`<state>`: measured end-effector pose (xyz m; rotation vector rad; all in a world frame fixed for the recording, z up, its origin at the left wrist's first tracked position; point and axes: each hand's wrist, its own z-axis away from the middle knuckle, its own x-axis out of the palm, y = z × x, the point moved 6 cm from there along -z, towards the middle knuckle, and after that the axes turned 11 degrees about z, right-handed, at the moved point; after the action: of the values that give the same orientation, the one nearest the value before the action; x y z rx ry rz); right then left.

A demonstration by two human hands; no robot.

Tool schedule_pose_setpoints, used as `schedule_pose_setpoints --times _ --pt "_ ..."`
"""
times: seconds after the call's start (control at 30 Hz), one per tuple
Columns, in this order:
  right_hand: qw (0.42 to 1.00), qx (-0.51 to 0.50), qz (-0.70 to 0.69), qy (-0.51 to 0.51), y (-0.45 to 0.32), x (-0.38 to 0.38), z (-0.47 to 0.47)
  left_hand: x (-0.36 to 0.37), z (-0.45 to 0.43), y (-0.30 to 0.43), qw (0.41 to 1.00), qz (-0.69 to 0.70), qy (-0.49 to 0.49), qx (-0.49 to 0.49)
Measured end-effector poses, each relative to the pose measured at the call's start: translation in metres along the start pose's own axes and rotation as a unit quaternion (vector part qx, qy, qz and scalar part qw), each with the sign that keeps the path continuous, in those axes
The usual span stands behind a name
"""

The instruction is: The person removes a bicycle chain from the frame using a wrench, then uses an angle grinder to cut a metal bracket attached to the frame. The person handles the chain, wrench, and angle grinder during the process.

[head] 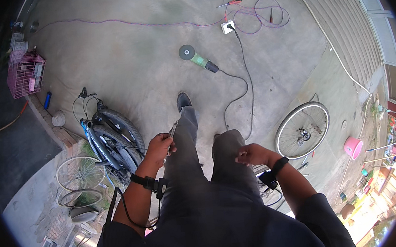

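My left hand (pixel 160 148) is closed around a metal wrench (pixel 174 128), whose upper end sticks out past the fingers above my left thigh. My right hand (pixel 250 155) is over my right knee with its fingers curled; whether anything small is between them cannot be told. On the concrete ahead of my feet lies a green angle grinder (pixel 199 60) with a dark disc. Its black cord runs to a white socket box (pixel 227 27). To my left a blue and black bicycle (pixel 97 143) stands or leans, its tyres side by side.
A bicycle wheel (pixel 302 130) lies at the right, near a pink bucket (pixel 353 147). Screwdrivers (pixel 234 2) and a coiled cable (pixel 261 15) are by the socket box. The grinder's cord loops across the floor. A pink wire cage (pixel 27 75) and loose rims (pixel 80 173) are at the left.
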<state>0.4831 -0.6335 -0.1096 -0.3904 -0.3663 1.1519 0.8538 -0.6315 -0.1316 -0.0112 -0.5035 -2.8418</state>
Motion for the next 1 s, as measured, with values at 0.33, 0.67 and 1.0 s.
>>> schedule_pose_setpoints --times 0.33,0.67,1.0 --pt "0.912 0.053 0.186 0.361 -0.008 -0.235 -0.285 -0.064 -0.215 0.027 0.988 -0.123 0.08 -0.043" --pt "0.901 0.118 0.259 0.326 0.009 -0.292 -0.484 -0.111 -0.34 0.064 0.984 -0.132 0.094 -0.068" --pt "0.954 0.078 0.067 0.28 0.007 -0.301 -0.434 -0.026 -0.352 0.124 0.952 -0.299 0.057 -0.018"
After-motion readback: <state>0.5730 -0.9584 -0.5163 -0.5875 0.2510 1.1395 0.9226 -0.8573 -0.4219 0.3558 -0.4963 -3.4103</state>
